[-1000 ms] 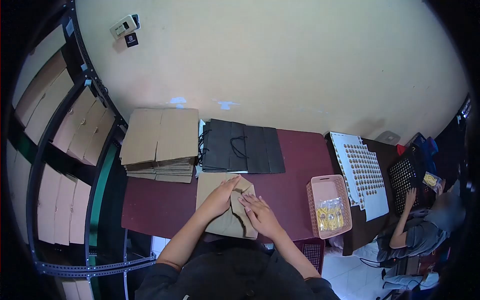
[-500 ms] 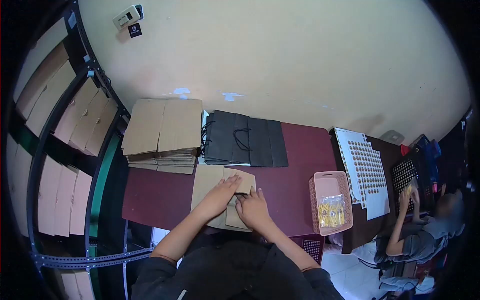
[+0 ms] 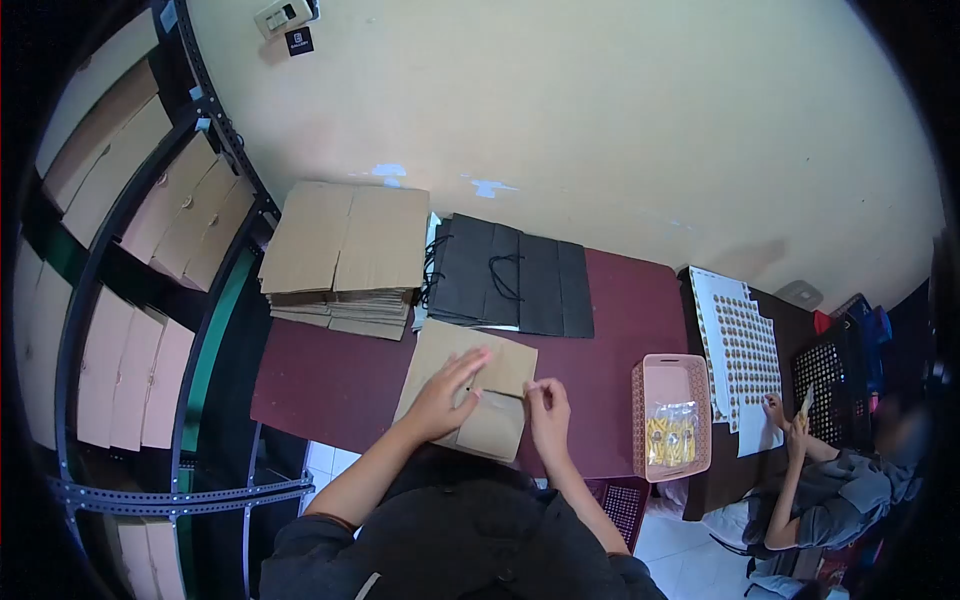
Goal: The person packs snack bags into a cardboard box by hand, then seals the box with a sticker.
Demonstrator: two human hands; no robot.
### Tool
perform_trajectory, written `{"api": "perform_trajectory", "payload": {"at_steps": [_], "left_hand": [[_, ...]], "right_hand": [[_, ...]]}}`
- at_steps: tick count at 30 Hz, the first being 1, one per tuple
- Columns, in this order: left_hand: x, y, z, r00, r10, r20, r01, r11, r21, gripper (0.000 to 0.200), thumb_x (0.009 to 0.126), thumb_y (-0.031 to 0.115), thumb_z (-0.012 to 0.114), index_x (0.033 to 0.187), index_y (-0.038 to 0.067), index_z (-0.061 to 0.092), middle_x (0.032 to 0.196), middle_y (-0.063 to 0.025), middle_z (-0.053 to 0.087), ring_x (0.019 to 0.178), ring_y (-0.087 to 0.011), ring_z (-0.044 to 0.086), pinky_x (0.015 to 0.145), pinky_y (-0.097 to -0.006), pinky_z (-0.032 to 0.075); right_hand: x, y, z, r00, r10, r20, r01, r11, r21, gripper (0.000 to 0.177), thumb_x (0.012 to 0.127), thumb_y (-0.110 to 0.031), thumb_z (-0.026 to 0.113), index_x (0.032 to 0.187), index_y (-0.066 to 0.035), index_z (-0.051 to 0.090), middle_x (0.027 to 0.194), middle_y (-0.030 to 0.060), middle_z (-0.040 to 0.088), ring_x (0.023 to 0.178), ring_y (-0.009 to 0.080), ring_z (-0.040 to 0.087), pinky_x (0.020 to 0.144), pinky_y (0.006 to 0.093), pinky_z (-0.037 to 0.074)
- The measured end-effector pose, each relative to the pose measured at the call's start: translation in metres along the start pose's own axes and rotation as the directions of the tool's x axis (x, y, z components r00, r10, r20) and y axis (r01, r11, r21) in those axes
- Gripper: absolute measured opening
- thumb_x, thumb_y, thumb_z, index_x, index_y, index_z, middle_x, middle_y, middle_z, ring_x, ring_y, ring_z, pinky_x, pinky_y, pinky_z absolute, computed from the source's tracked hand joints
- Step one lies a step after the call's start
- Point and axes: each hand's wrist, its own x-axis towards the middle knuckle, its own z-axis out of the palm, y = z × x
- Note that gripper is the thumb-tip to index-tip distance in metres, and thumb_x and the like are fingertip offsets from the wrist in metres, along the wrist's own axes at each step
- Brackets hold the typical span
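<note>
A flat piece of brown cardboard (image 3: pixel 490 425), with crease lines and a dark slit across its right half, lies on the table in front of me. My left hand (image 3: pixel 447 397) rests on its left part, fingers stretched out and thumb apart. At the right edge my right hand (image 3: pixel 549 405) has its fingers curled, thumb and forefinger pinching the cardboard by the slit. Just behind stand a stack of flattened brown cardboard (image 3: pixel 350 235) and black paper bags with cord handles (image 3: pixel 520 275) lying flat.
On the maroon table (image 3: pixel 630 300) a pink basket (image 3: pixel 645 415) holds clear packets with yellow contents. Sticker sheets (image 3: pixel 750 350) lie on a dark table at right, where a seated person (image 3: pixel 840 480) handles a small packet. A metal shelf with boxes (image 3: pixel 130 370) stands left.
My right hand has moved from the cardboard's middle to its right edge and closed there. My left hand stays on the left part. The view has shifted slightly; the other person's hands have moved apart.
</note>
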Motion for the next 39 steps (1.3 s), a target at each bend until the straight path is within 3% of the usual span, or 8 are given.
{"api": "perform_trajectory", "payload": {"at_steps": [3,6,12,16,18,28,32,39], "left_hand": [[-0.001,-0.004,-0.023,0.963,-0.093,-0.251,0.147,0.967,0.206,0.064,0.079,0.018,0.063,0.136,0.008,0.035,0.139,-0.0191,0.036,0.131,-0.0352,0.031,0.108,-0.0494,0.020],[-0.018,-0.028,-0.034,0.856,-0.268,-0.442,0.364,0.920,0.145,0.075,0.077,0.029,0.069,0.137,0.007,0.031,0.140,-0.0239,0.032,0.130,-0.0383,0.031,0.106,-0.0459,0.025],[-0.038,-0.056,-0.021,0.781,-0.619,0.077,0.606,0.722,-0.334,0.078,0.084,0.033,0.063,0.140,-0.002,0.021,0.140,-0.0228,0.032,0.131,-0.0338,0.031,0.106,-0.0393,0.027],[-0.039,-0.012,-0.035,0.905,-0.404,-0.133,0.342,0.878,-0.335,0.064,0.092,0.041,0.046,0.138,0.001,0.029,0.141,-0.0193,0.033,0.132,-0.0309,0.029,0.108,-0.0387,0.023],[-0.034,0.007,-0.054,0.940,-0.245,-0.236,-0.106,0.449,-0.887,0.067,0.094,0.053,0.025,0.137,0.002,0.031,0.143,-0.0169,0.031,0.134,-0.0279,0.026,0.110,-0.0390,0.018],[0.004,-0.015,-0.016,0.943,-0.270,-0.195,-0.016,0.546,-0.838,0.089,0.084,0.064,0.041,0.143,0.007,0.007,0.148,-0.0138,0.015,0.138,-0.0252,0.014,0.111,-0.0391,0.014],[0.002,-0.046,0.001,0.962,-0.259,-0.084,0.080,0.563,-0.823,0.093,0.082,0.063,0.047,0.144,0.010,0.002,0.148,-0.0146,0.014,0.138,-0.0260,0.013,0.110,-0.0390,0.013],[-0.015,-0.079,0.012,0.881,-0.462,0.105,0.388,0.576,-0.720,0.076,0.081,0.011,0.055,0.145,0.012,0.014,0.144,-0.0141,0.026,0.131,-0.0237,0.028,0.106,-0.0337,0.024]], "right_hand": [[0.002,-0.026,0.009,0.991,0.064,0.120,-0.070,0.997,0.046,0.059,0.087,-0.017,0.061,0.134,-0.002,0.028,0.126,0.0168,0.045,0.111,0.0173,0.049,0.092,0.0321,0.042],[0.012,0.035,0.017,0.947,0.112,0.300,-0.205,0.932,0.298,0.070,0.086,-0.018,0.062,0.140,-0.001,0.022,0.140,0.0206,0.031,0.125,0.0255,0.039,0.100,0.0314,0.034],[0.015,-0.020,-0.010,0.846,0.250,0.470,-0.357,0.922,0.151,0.057,0.087,-0.013,0.060,0.136,0.001,0.033,0.130,0.0140,0.047,0.117,0.0218,0.046,0.099,0.0316,0.034],[0.013,-0.052,-0.040,0.932,-0.136,0.337,-0.071,0.842,0.535,0.073,0.082,-0.017,0.059,0.143,-0.003,0.020,0.142,0.0118,0.033,0.129,0.0227,0.034,0.105,0.0354,0.030],[0.005,-0.112,-0.056,0.938,-0.257,0.233,-0.094,0.460,0.883,0.070,0.086,-0.031,0.051,0.143,-0.003,0.021,0.143,0.0118,0.033,0.129,0.0245,0.034,0.105,0.0383,0.031],[0.044,0.002,-0.041,0.912,0.155,0.380,-0.345,0.790,0.507,0.063,0.095,-0.052,0.025,0.144,-0.012,0.021,0.141,0.0094,0.035,0.126,0.0212,0.038,0.102,0.0385,0.034],[0.032,-0.027,-0.033,0.939,-0.077,0.335,-0.079,0.900,0.430,0.068,0.095,-0.053,0.028,0.145,-0.009,0.014,0.146,0.0083,0.026,0.133,0.0230,0.028,0.107,0.0352,0.025],[0.039,0.016,-0.054,0.931,0.123,0.343,-0.213,0.948,0.238,0.065,0.083,-0.013,0.060,0.139,-0.001,0.029,0.135,0.0147,0.041,0.123,0.0219,0.041,0.101,0.0302,0.032]]}}
